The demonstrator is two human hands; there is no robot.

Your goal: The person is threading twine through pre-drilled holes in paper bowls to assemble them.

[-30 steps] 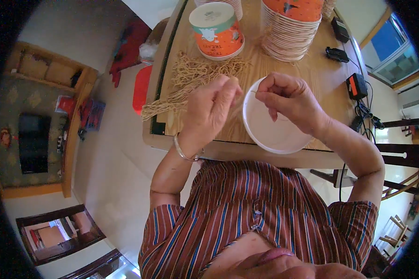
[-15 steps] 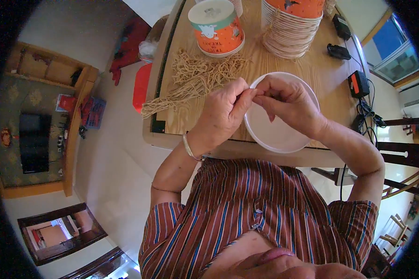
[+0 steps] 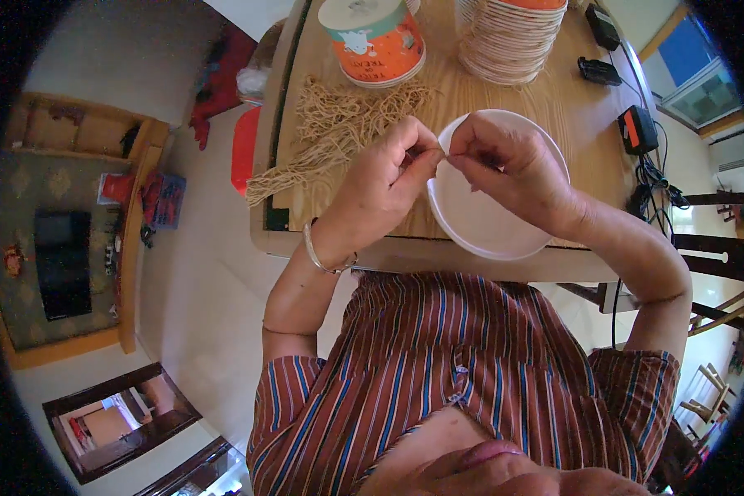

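Over the far left rim of a white round paper bucket [image 3: 492,223], my left hand [image 3: 388,174] and my right hand [image 3: 517,174] meet with thumbs and fingertips pinched together. What lies between the fingertips is too small to make out. The bucket stands with its open mouth toward me at the table's near edge. Left of it, close to my left hand, lies a loose bundle of tan twisted cords [image 3: 347,124], tangled at the far end and straighter at the near end.
Beyond the cords, an orange and green printed paper bucket [image 3: 380,50] sits upside down. A tall stack of nested buckets [image 3: 508,41] with cords around it stands at the far side. Black adapters [image 3: 636,130] and cables [image 3: 657,198] line the right edge of the wooden table [image 3: 583,107].
Both hands, still pinched together, have shifted slightly left and the right fingers have curled in more. The whole view has tilted a little, moving the table's things upward.
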